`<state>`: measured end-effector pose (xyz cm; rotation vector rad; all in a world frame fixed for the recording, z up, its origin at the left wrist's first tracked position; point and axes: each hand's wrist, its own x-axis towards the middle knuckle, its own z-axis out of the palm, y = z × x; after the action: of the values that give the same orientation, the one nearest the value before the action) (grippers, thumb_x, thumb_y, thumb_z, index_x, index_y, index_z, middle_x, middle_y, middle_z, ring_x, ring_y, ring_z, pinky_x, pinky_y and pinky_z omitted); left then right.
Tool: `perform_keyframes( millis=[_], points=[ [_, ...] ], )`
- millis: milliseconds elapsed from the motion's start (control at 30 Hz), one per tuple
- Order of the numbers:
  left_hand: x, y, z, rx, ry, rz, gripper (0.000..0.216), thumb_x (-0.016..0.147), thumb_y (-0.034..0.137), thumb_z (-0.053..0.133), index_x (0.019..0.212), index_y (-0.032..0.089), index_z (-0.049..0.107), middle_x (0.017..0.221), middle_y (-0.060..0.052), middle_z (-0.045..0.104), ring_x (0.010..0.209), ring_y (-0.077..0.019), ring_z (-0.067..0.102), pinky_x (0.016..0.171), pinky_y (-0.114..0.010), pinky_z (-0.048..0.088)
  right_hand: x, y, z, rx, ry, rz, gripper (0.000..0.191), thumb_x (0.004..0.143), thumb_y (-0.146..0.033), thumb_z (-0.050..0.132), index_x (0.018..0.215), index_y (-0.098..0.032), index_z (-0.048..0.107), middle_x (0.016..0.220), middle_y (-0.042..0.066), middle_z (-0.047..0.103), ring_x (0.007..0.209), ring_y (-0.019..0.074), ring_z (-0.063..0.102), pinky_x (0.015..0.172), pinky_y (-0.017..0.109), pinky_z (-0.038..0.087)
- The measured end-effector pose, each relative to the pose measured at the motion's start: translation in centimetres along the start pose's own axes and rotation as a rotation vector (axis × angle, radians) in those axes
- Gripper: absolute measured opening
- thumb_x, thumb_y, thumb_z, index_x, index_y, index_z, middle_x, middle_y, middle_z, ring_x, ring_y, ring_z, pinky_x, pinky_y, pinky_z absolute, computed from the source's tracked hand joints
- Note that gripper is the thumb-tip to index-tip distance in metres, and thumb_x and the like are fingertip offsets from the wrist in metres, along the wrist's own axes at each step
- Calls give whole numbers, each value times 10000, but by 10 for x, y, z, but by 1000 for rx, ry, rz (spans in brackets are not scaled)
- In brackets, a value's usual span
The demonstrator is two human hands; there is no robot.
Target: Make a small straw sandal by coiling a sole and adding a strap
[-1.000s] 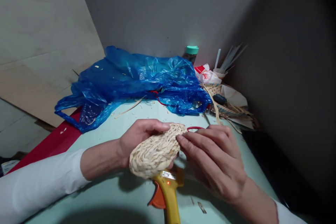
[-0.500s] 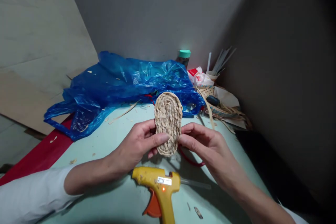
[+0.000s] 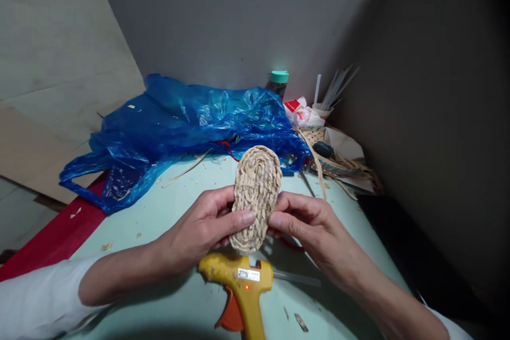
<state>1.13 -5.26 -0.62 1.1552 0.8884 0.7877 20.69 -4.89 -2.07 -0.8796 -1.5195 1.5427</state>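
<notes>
The right side of the frame is in deep shadow, and nothing can be made out there. The lower part of the yellow glue gun (image 3: pixel 241 288) handle is cut off by the bottom edge. Behind the blue plastic bag (image 3: pixel 187 127), only the teal cap (image 3: pixel 279 76) of a container shows; its body is largely hidden. The clutter in the upper right of the table, a cup of white sticks (image 3: pixel 324 103) and loose straw strips (image 3: pixel 337 167), is too jumbled to separate item by item. A red cord (image 3: pixel 290 246) is mostly covered by the right hand.

The woven straw oval (image 3: pixel 255 196) stands upright at frame centre, above the pale green table (image 3: pixel 167 207), its flat face toward the camera. The left hand (image 3: pixel 199 228) is closed on its lower left edge, thumb pressed across the front and the other fingers hidden behind the piece. The right hand (image 3: pixel 308 223) is closed on the lower right edge in the same way, thumb tip on the front face close to the left thumb. The glue gun lies on the table just below both hands, untouched, with a small red light lit on its body.
</notes>
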Motion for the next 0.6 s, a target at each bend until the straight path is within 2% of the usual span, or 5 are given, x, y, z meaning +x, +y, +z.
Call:
perform_keyframes(
  millis=[100,200,433,533,600],
  points=[
    [-1,0,2,-31,-12,26,210,842,261,684,1004,128,698,828,-63,690,734,-147,624,657,-222,483,-1,-1,2,-39,34,5,272,879,-265,648,642,-156,570,614,-36,522,549,81,410,521,199,317],
    [-2,0,2,-50,-40,22,231,846,262,681,1032,125,695,836,-74,713,725,-158,646,691,-255,510,-3,-3,3,-60,38,8,301,889,-253,628,613,-151,568,609,-26,551,565,84,462,543,198,343],
    [-3,-3,-3,-31,-67,-35,352,843,378,666,1075,115,646,843,-106,695,707,-186,633,619,-268,471,-3,-4,5,31,-22,15,265,914,-316,624,697,-171,578,605,-30,578,553,88,519,572,195,417],
    [-2,-5,-4,-53,-11,-39,354,827,397,679,1038,115,645,799,-82,654,638,-143,565,568,-241,414,-3,-5,2,32,-49,23,268,923,-373,615,742,-176,604,649,-23,588,575,89,529,580,188,431],
    [-1,-6,-3,-38,30,-28,345,818,393,691,1024,118,657,779,-59,623,587,-100,490,525,-216,361,-4,-5,-2,-7,0,-1,283,937,-429,590,812,-182,650,704,-11,596,630,96,530,607,186,436]
  ],
)
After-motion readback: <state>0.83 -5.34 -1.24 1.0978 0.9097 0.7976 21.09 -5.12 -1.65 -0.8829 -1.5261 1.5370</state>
